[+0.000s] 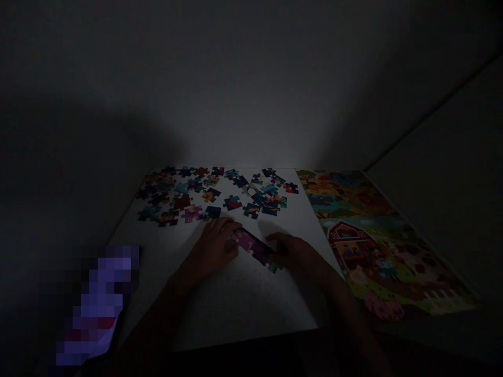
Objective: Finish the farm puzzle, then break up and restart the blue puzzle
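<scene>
A short strip of joined jigsaw puzzle pieces, pink with a dark upper edge and a bit of teal at its right end, lies slantwise between my hands. My left hand closes its fingers on the strip's left end. At the opposite end, my right hand grips the pieces between thumb and fingers, which are partly lost in shadow. Just beyond my hands are loose puzzle pieces, among them a pink one, a dark blue one and one with yellow marks.
Many more pieces are heaped at the table's back left. On the right are two colourful picture sheets, one with animals and one with a red barn. A lit, pixelated phone-like screen stands at the left. A wall closes off the white table.
</scene>
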